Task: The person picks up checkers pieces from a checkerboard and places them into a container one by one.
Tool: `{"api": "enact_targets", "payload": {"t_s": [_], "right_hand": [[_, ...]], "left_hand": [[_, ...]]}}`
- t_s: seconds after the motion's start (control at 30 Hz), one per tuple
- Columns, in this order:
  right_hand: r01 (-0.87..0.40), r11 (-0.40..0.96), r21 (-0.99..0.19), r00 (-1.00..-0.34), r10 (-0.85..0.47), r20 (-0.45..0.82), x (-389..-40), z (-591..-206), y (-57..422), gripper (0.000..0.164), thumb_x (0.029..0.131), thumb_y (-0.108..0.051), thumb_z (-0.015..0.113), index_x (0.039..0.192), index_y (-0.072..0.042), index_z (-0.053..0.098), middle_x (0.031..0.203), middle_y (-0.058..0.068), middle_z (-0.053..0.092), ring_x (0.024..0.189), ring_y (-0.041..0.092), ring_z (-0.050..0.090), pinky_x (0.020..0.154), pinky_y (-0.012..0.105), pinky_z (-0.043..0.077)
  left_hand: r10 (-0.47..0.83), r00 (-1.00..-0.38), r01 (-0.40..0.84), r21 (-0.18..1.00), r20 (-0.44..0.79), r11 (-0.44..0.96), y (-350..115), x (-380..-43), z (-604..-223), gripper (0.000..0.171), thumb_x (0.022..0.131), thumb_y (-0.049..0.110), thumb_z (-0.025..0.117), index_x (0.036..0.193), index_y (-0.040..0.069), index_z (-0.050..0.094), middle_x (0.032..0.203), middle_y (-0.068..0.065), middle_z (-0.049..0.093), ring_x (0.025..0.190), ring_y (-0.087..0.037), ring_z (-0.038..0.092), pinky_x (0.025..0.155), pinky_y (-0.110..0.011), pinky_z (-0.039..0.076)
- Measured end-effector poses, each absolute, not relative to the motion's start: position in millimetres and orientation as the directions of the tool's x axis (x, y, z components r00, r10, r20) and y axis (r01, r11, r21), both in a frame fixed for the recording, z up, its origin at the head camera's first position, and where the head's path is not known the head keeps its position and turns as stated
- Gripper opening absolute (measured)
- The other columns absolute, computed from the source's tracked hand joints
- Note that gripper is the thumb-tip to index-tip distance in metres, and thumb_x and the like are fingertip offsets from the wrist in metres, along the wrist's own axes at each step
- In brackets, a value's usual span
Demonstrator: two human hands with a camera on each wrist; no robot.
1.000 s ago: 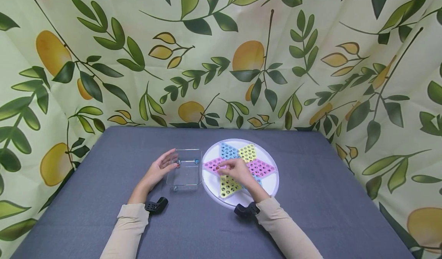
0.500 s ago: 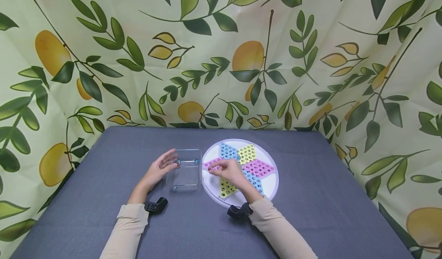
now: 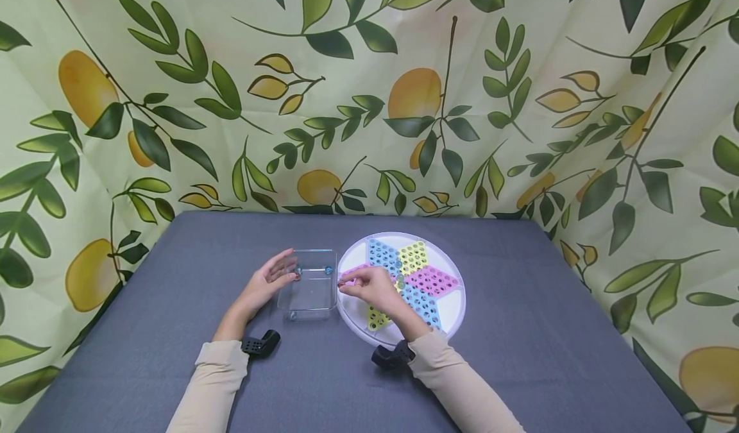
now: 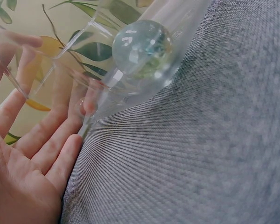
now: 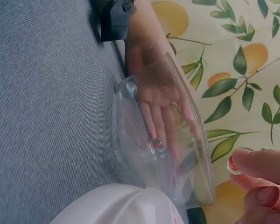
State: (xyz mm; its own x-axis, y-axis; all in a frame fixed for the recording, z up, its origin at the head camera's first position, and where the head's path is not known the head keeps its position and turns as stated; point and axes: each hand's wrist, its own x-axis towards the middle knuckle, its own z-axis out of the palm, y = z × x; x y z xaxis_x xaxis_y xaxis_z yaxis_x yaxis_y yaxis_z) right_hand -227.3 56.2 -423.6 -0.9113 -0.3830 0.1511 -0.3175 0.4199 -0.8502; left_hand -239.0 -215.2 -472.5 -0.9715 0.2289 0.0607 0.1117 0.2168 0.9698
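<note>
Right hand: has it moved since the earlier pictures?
Yes, left: in the head view, the right hand moved across the round board toward the clear box.

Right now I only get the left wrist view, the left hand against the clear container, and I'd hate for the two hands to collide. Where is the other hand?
Observer: In the head view, the right hand appears over the left side of the round white board.
Operator: I can't see that side at all. Are its fingers holding anything?
Observer: Yes. The right wrist view shows a small glassy piece pinched at the fingertips, with red showing in it; I can't tell whether that is its own colour.
</note>
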Motion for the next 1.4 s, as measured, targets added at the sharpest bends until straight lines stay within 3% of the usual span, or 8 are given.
{"api": "enact_targets", "payload": {"t_s": [0.1, 0.4, 0.63, 0.93, 1.23, 1.4], "right_hand": [[-0.327, 0.408, -0.852, -0.905, -0.395, 0.158, -227.4, -423.9, 53.2, 0.018, 0.08, -0.01, 0.075, 0.095, 0.001, 0.075, 0.063, 0.012, 0.058, 0.056, -0.001, 0.041, 0.048, 0.012, 0.03], [-0.324, 0.412, -0.852, -0.901, -0.408, 0.145, -226.9, -424.1, 46.6, 0.017, 0.081, -0.01, 0.075, 0.094, -0.001, 0.076, 0.056, -0.001, 0.051, 0.051, 0.0, 0.037, 0.045, 0.014, 0.026], [-0.337, 0.411, -0.847, -0.897, -0.412, 0.157, -226.7, -424.2, 42.6, 0.017, 0.079, -0.009, 0.075, 0.093, 0.001, 0.075, 0.056, 0.01, 0.056, 0.049, -0.001, 0.038, 0.044, 0.013, 0.026], [-0.334, 0.406, -0.851, -0.894, -0.424, 0.148, -225.4, -425.6, 39.1, 0.015, 0.079, -0.007, 0.075, 0.092, 0.001, 0.076, 0.057, 0.009, 0.056, 0.049, -0.001, 0.038, 0.044, 0.012, 0.027], [-0.333, 0.383, -0.862, -0.887, -0.438, 0.148, -224.6, -427.4, 38.8, 0.021, 0.079, -0.007, 0.074, 0.097, 0.004, 0.073, 0.058, 0.014, 0.057, 0.048, -0.002, 0.038, 0.045, 0.013, 0.027], [-0.334, 0.374, -0.865, -0.884, -0.442, 0.15, -225.6, -430.5, 40.3, 0.024, 0.079, -0.007, 0.074, 0.099, 0.006, 0.072, 0.058, 0.015, 0.057, 0.049, -0.002, 0.038, 0.046, 0.013, 0.03]], "left_hand": [[0.234, -0.969, 0.121, 0.973, 0.073, 0.196, -214.9, -239.0, -473.0, 0.063, 0.096, 0.015, 0.059, 0.15, 0.006, 0.029, 0.15, -0.027, 0.039, 0.142, -0.042, 0.035, 0.091, -0.002, 0.038], [0.22, -0.974, 0.102, 0.971, 0.053, 0.214, -214.1, -239.0, -472.2, 0.063, 0.095, 0.018, 0.06, 0.15, 0.008, 0.03, 0.15, -0.025, 0.04, 0.142, -0.041, 0.037, 0.093, -0.005, 0.04], [0.225, -0.972, 0.116, 0.975, 0.072, 0.19, -214.0, -239.2, -472.2, 0.063, 0.095, 0.014, 0.059, 0.15, 0.006, 0.03, 0.149, -0.027, 0.04, 0.141, -0.043, 0.037, 0.091, -0.003, 0.039], [0.227, -0.971, 0.123, 0.973, 0.077, 0.196, -214.2, -239.7, -473.4, 0.063, 0.095, 0.015, 0.059, 0.15, 0.005, 0.03, 0.15, -0.027, 0.04, 0.141, -0.042, 0.037, 0.091, -0.002, 0.039], [0.209, -0.977, 0.095, 0.965, 0.043, 0.246, -213.1, -240.7, -472.6, 0.064, 0.095, 0.022, 0.061, 0.151, 0.011, 0.031, 0.151, -0.022, 0.042, 0.141, -0.037, 0.039, 0.1, -0.013, 0.042], [0.211, -0.976, 0.101, 0.969, 0.052, 0.228, -213.0, -239.7, -472.0, 0.064, 0.096, 0.019, 0.06, 0.151, 0.009, 0.03, 0.15, -0.024, 0.041, 0.141, -0.04, 0.038, 0.094, -0.006, 0.041]]}}
